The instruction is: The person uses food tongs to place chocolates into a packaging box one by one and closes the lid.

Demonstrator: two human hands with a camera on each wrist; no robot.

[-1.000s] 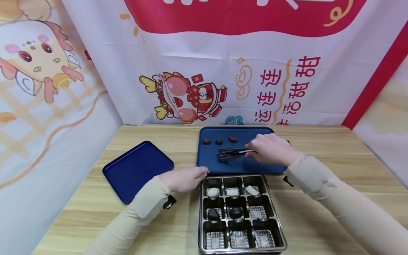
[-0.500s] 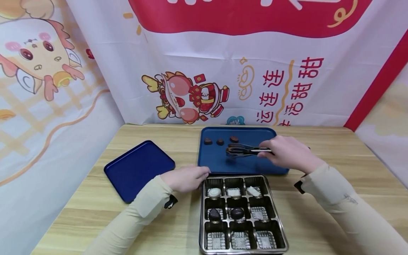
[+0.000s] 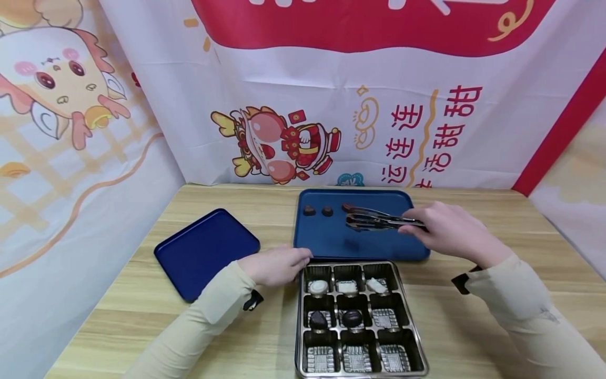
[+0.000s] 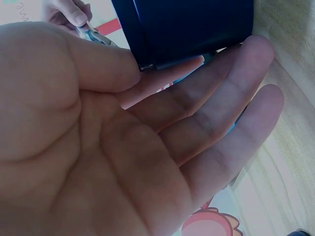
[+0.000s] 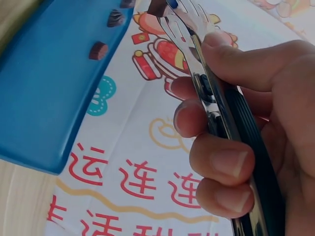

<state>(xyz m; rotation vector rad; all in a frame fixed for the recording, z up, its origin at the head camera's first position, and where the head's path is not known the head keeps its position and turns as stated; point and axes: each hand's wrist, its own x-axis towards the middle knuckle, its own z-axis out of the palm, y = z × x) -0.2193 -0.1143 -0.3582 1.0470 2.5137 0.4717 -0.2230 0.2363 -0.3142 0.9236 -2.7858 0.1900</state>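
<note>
My right hand (image 3: 452, 229) grips metal serving tongs (image 3: 383, 220) with dark handles, raised over the blue tray (image 3: 322, 242). A brown chocolate (image 5: 156, 8) is between the tongs' tips in the right wrist view. Three more chocolates (image 3: 309, 210) lie along the tray's far side. My left hand (image 3: 274, 266) rests at the far left corner of a chocolate box (image 3: 337, 329) with a gold divided insert. In the left wrist view its thumb (image 4: 106, 69) touches the dark box corner, the other fingers fairly straight. The box's far row has three white pieces; the middle row has dark chocolates in its left and middle cells.
A smaller dark blue tray (image 3: 205, 252) lies at an angle on the left of the wooden table (image 3: 123, 316). The box stands just in front of the larger tray. A printed cloth (image 3: 293, 79) hangs behind the table.
My right hand has moved right with the tongs, which have lifted a chocolate off the tray. The left hand has stayed at the box corner.
</note>
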